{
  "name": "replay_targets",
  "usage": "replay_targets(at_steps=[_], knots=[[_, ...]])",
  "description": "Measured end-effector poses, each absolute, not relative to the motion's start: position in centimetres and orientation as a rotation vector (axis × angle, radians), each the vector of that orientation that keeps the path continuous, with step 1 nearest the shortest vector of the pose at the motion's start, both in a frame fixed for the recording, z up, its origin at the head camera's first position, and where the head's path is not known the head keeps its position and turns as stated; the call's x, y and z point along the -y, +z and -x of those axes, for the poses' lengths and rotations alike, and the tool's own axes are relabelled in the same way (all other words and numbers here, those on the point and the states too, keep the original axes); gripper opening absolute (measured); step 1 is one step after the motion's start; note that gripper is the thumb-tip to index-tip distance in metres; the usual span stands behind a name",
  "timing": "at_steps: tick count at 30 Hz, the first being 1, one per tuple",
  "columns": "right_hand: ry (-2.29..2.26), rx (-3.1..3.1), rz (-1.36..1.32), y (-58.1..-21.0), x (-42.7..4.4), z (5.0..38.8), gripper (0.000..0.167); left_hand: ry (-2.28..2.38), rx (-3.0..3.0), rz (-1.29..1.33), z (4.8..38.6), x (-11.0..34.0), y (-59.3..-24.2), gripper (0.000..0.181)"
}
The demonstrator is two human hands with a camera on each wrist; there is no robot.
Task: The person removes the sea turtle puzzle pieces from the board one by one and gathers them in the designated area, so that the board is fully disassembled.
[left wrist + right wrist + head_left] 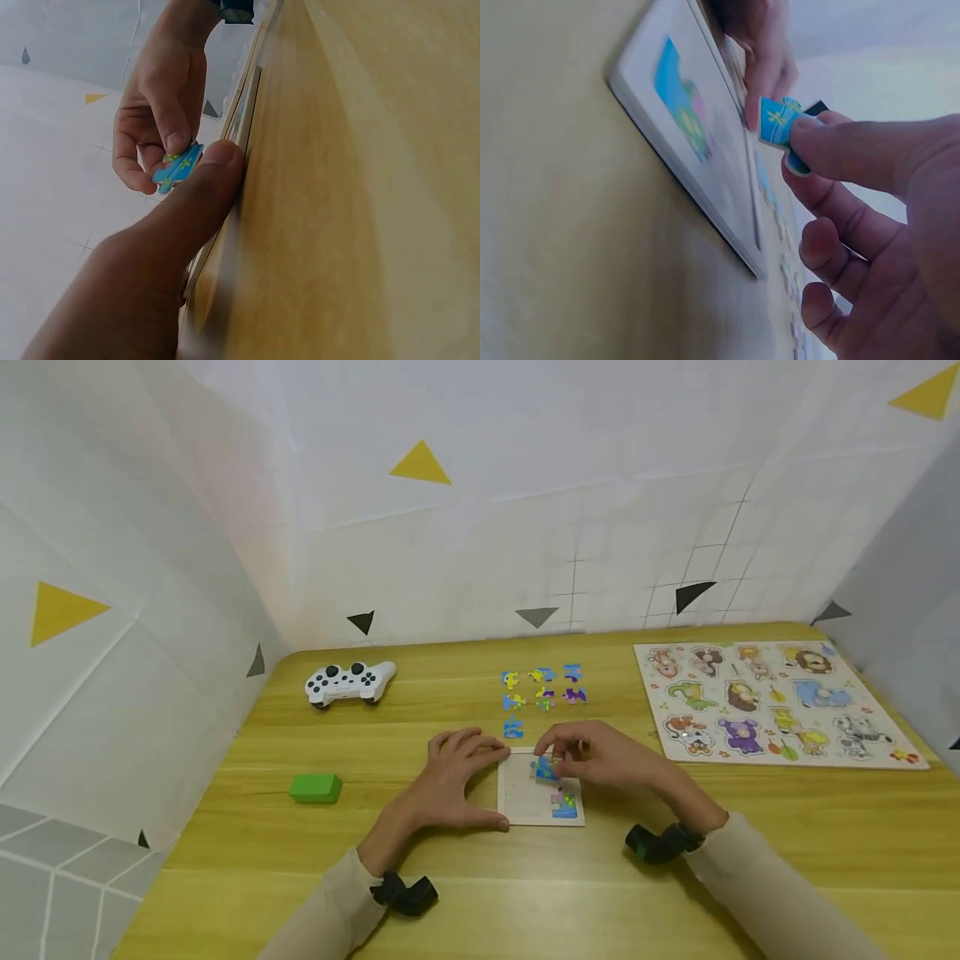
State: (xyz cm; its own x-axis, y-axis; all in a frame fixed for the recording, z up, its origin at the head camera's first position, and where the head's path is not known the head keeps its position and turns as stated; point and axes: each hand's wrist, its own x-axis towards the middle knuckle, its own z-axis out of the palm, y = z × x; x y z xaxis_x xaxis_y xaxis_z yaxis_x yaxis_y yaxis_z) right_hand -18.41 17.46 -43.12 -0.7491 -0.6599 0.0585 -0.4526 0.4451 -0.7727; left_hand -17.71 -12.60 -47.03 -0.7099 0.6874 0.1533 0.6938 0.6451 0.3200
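Observation:
My right hand (611, 758) pinches a blue jigsaw piece (545, 768) with yellow flowers between thumb and forefinger, above a small square wooden puzzle tray (521, 797). In the right wrist view the blue piece (775, 120) is tilted and clear of the tray (727, 169). One blue, pink and green piece (564, 805) lies in the tray's near right corner. My left hand (453, 777) rests at the tray's left side with fingers spread, forefinger by the far corner and thumb (223, 154) touching the near one. Beyond the tray, several loose jigsaw pieces (513, 702) lie in rows.
A white game controller (348, 683) lies at the back left, and a green block (315, 788) nearer on the left. To the right is a large animal knob-puzzle board (765, 706). White sheeting (480, 552) walls off the back and sides of the wooden table (525, 902).

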Motion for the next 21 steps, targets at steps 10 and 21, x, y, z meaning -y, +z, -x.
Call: replay_targets(at_steps=[10,21], knots=[[-1.211,-2.611,0.933,-43.2,-18.5,21.0,0.025,-0.571,2.853,1.188,17.8,12.6,-47.2,0.097],[-1.113,-2.569,0.999,-43.4,-18.3,23.7,0.027,-0.562,2.828,1.203,17.8,12.6,-47.2,0.097]])
